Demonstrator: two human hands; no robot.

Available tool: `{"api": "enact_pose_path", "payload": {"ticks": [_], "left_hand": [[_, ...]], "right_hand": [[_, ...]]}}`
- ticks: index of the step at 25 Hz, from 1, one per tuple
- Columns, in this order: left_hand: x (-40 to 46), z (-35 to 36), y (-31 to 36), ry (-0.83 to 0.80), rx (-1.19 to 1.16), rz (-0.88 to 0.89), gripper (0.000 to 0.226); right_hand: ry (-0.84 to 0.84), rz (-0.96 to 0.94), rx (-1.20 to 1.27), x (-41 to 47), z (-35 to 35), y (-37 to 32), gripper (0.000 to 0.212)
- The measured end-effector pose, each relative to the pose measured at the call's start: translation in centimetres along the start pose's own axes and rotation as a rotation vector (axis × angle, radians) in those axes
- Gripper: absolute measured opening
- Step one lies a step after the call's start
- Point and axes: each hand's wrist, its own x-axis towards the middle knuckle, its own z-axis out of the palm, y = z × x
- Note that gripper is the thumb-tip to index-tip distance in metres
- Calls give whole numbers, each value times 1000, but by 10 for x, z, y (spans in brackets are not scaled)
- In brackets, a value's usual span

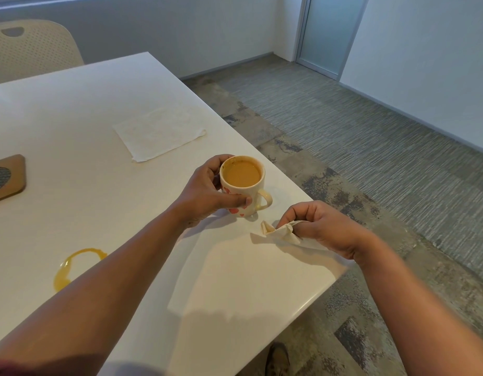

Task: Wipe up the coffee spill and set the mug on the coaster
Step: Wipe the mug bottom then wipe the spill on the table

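A cream mug [243, 185] with red hearts, nearly full of milky coffee, is near the table's right edge. My left hand [207, 192] wraps around its body from the left; the handle points right. Just right of it, my right hand [319, 226] pinches a crumpled, stained paper napkin [279, 230] that touches the tabletop. A curved coffee spill [72, 267] lies on the white table [99, 131] near the front left, partly hidden by my left forearm. A wooden coaster [7, 179] with a dark round centre sits at the far left edge of view.
A flat, unfolded white napkin [160, 132] lies beyond the mug. A beige perforated chair [31, 47] stands behind the table at far left. The table's right edge drops to grey patterned carpet [370, 158]. A shoe [278, 359] shows below the table's corner.
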Motion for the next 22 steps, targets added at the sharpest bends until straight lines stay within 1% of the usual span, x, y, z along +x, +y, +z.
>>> {"api": "enact_pose_path", "payload": {"ticks": [6, 9, 13, 15, 16, 18, 20, 22], "left_hand": [[-4, 1, -1, -19, -37, -23, 87], [-6, 2, -3, -28, -76, -45, 94], [-17, -1, -8, -61, -129, -146, 110], [-26, -5, -9, -57, -109, -205, 112], [-29, -8, -9, -52, -93, -229, 107], [-33, -17, -5, -9, -19, -249, 82], [-39, -40, -3, 70, 137, -215, 57], [-50, -73, -6, 132, 246, -180, 44]], "right_hand": [[-1, -16, 21, 1, 1, 4, 26], [9, -24, 27, -1, 2, 4, 28], [24, -25, 4, -5, 3, 1, 30], [21, -19, -39, -5, 7, -2, 29], [14, -20, -60, -4, 13, -5, 28], [9, -44, -87, -1, 38, -12, 21], [17, -99, -118, 7, 76, -22, 15], [22, -179, -140, 21, 114, -34, 17]]}}
